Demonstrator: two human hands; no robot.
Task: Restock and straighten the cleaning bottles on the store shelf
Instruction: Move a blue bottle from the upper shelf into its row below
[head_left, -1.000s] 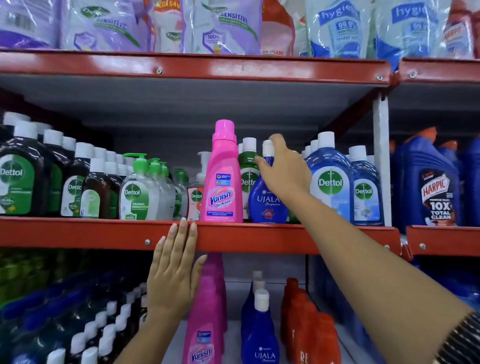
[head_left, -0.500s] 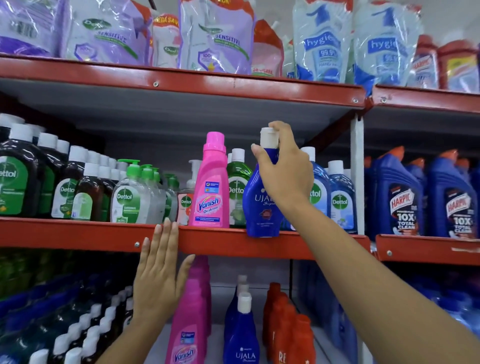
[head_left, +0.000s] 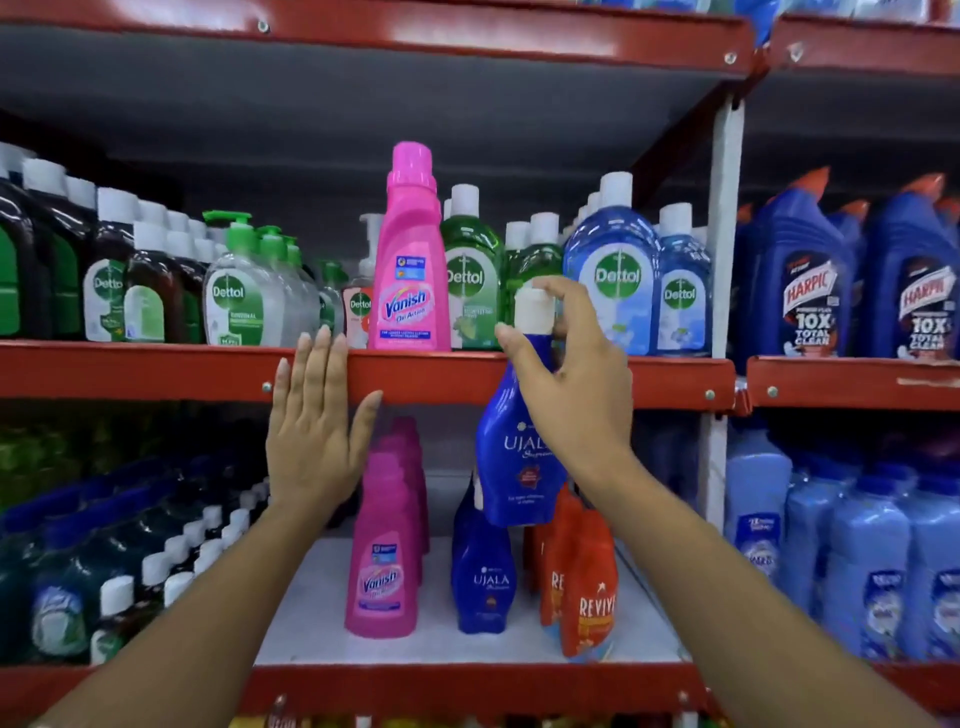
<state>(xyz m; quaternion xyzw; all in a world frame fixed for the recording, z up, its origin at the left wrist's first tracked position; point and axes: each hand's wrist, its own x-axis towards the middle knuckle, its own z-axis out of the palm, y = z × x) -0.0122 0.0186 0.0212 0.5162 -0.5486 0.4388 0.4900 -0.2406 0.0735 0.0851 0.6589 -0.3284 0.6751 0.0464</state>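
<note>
Right hand (head_left: 576, 395): fingers closed around the neck of a blue Ujala bottle (head_left: 511, 457), just under its white cap (head_left: 534, 310). The bottle hangs in the air in front of the red shelf edge (head_left: 156, 370), tilted slightly, its base clear of the lower shelf (head_left: 467, 639).

Left hand (head_left: 311, 431): fingers spread flat and holding nothing, fingertips (head_left: 322, 338) laid against the red shelf edge.

Above the right fingers, on the upper shelf: green Dettol bottles (head_left: 470, 280) and blue Dettol bottles (head_left: 615, 280), all upright.

Between the two hands, upper shelf: one pink Vanish bottle (head_left: 410, 270), upright at the front edge.

Above and beyond the left fingertips: clear Dettol pump bottles (head_left: 244, 296), then dark brown Dettol bottles (head_left: 130, 280).

Below the held bottle, lower shelf: a second blue Ujala bottle (head_left: 482, 577), upright; beside it red Revive bottles (head_left: 592, 587); under the left hand's thumb, a row of pink Vanish bottles (head_left: 384, 551).

Far beyond the right hand, next bay: blue Harpic bottles (head_left: 805, 291) above, pale blue bottles (head_left: 872, 566) below.
</note>
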